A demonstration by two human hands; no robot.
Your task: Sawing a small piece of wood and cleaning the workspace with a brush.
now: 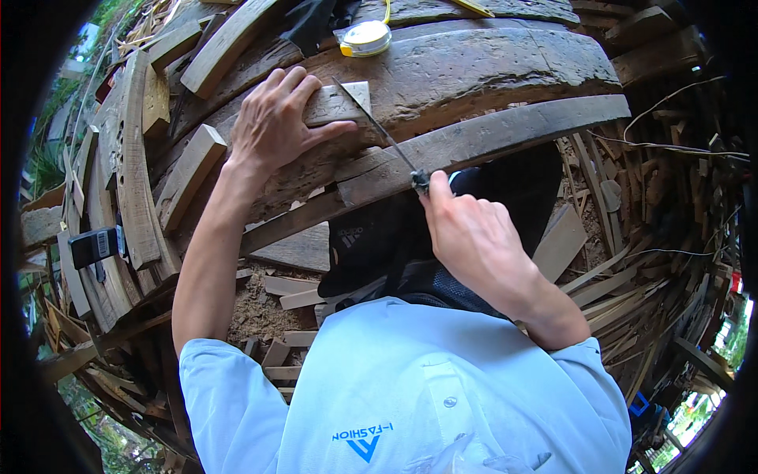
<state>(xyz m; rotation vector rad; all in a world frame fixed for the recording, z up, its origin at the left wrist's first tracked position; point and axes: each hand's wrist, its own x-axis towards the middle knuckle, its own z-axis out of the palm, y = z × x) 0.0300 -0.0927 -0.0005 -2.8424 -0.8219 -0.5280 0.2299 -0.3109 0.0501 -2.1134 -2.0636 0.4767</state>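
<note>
A short pale wood block [341, 104] lies on the thick weathered bench plank [466, 67]. My left hand [278, 118] presses down on the block's left part, fingers bent over its far side and thumb stretched along its near side. In my right hand [471, 229] is a hand saw [382, 133], its handle mostly hidden in my closed fist. The narrow dark blade shows nearly edge-on and slants up and left across the block near its right end. Whether the teeth have cut in cannot be made out.
A yellow-and-white tape measure [365, 38] and dark cloth [312, 25] lie beyond the block. Several wood pieces [192, 175] rest at the left, near a small black box [92, 246]. A long board [482, 141] runs along the near side. Stacked wood strips [620, 296] fill the right.
</note>
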